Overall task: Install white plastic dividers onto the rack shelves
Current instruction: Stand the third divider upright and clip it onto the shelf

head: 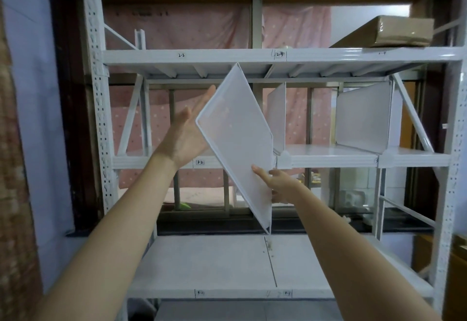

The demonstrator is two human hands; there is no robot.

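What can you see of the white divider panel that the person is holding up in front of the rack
The divider panel is a flat, white, slightly see-through plastic sheet with a raised rim along its edges. It is tilted diagonally in front of the middle shelf, its top corner near the upper shelf beam and its bottom corner just above the lower shelf. The left hand lies flat against its left edge; the right hand holds its lower right edge. It is not yet seated.

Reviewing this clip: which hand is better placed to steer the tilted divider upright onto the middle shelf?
Left, probably. The left hand lies open and flat against the tilted divider near its raised end, so it can push that end upright. The right hand grips the lower edge near the middle shelf, acting as the pivot.
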